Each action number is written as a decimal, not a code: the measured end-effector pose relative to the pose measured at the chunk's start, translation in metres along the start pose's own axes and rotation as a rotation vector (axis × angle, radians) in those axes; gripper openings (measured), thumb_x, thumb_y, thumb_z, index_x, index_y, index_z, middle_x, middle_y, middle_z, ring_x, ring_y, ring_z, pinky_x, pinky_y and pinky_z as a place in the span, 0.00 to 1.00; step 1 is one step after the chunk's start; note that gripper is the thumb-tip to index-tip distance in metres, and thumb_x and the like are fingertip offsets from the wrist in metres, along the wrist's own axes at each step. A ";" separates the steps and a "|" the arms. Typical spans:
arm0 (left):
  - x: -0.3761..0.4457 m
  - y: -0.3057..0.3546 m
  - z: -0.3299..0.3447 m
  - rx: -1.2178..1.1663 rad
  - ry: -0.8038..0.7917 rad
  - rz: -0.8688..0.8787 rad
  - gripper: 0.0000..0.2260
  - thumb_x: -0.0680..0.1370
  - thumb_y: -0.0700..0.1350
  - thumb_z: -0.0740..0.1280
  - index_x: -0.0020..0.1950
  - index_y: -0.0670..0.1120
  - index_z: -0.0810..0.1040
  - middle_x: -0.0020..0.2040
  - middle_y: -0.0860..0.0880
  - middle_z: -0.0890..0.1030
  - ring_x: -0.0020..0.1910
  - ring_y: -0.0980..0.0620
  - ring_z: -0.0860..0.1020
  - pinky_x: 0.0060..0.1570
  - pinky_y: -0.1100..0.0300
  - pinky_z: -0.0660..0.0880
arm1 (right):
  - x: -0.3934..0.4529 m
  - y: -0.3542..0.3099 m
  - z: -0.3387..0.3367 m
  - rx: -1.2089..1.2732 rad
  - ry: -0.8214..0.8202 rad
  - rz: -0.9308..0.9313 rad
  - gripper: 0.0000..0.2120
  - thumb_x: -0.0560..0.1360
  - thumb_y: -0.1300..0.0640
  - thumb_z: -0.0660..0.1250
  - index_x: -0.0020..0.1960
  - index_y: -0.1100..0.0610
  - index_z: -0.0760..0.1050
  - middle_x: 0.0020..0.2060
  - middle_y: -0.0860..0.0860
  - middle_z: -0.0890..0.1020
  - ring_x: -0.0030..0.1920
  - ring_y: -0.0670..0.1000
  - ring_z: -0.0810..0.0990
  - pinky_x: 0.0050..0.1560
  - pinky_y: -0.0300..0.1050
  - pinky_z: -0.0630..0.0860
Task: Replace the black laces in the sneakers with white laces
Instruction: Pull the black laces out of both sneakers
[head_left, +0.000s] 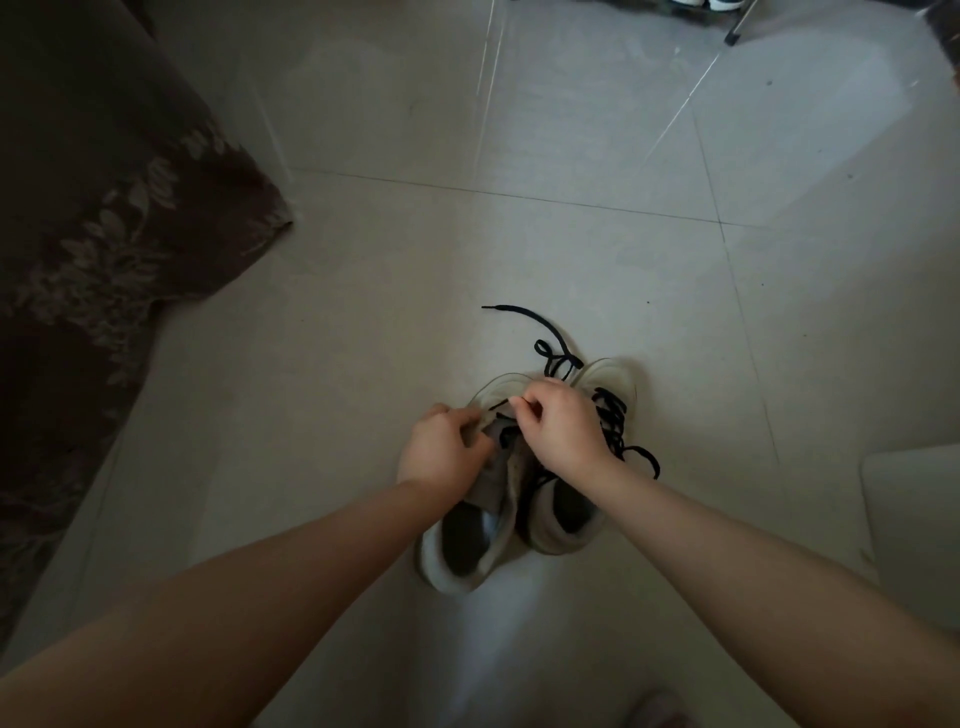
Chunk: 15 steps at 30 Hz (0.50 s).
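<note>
**Sneaker pair on tiled floor, black laces partly withdrawn**

Item 1. Two bare forearms are seen entering from the near edge and meeting over the shoes.

Item 2. A pair of pale grey low-top sneakers is set side by side on the floor, heels near, toes far. The left sneaker is shown with its collar open and its grey tongue pulled up. The right sneaker is touching it along the inner side.

Item 3. The left hand is curled around the raised tongue and upper of the left sneaker, fingers closed on the fabric.

Item 4. The right hand is held over the toe end of the left sneaker, thumb and forefinger pinched on a short black lace end, which is stretched leftward from the fingertips.

Item 5. A flat black shoelace is still threaded in criss-cross rows through the right sneaker, a loose end lying on the floor to its right.

Item 6. A loose length of black lace is trailed on the floor beyond the toes, its tip pointing far left. Which shoe it belongs to cannot be told.

Item 7. A floor of large pale glossy tiles is recorded under everything.

Item 8. A dark brown cloth with a pale leaf pattern is draped at far left.
</note>
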<state>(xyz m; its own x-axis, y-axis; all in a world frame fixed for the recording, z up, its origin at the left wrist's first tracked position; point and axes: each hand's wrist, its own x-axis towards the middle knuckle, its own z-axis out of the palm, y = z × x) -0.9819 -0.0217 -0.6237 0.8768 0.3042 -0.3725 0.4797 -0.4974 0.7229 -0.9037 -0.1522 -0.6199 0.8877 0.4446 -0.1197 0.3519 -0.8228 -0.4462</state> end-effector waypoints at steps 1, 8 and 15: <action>0.000 0.001 0.000 0.025 0.000 0.016 0.11 0.74 0.42 0.65 0.54 0.45 0.82 0.50 0.41 0.78 0.49 0.44 0.78 0.49 0.58 0.73 | 0.002 0.000 -0.002 -0.034 -0.025 0.012 0.13 0.77 0.54 0.64 0.35 0.58 0.70 0.34 0.51 0.73 0.36 0.53 0.75 0.39 0.46 0.71; 0.002 0.003 -0.002 0.222 -0.040 0.108 0.10 0.75 0.43 0.62 0.47 0.43 0.82 0.43 0.41 0.77 0.44 0.41 0.76 0.42 0.52 0.73 | 0.026 -0.017 -0.010 -0.398 -0.287 -0.340 0.12 0.77 0.58 0.60 0.58 0.53 0.75 0.50 0.51 0.80 0.57 0.55 0.74 0.53 0.48 0.64; 0.002 0.001 -0.007 0.205 -0.032 0.071 0.09 0.75 0.42 0.62 0.40 0.39 0.78 0.43 0.39 0.77 0.43 0.40 0.76 0.39 0.54 0.70 | 0.036 -0.014 -0.015 0.020 -0.329 -0.152 0.08 0.76 0.57 0.65 0.49 0.55 0.84 0.46 0.51 0.85 0.49 0.49 0.80 0.50 0.40 0.74</action>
<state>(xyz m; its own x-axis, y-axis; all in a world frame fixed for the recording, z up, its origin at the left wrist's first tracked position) -0.9800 -0.0161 -0.6198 0.9076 0.2385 -0.3454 0.4110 -0.6723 0.6157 -0.8721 -0.1303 -0.6043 0.6816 0.6542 -0.3279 0.4637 -0.7327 -0.4981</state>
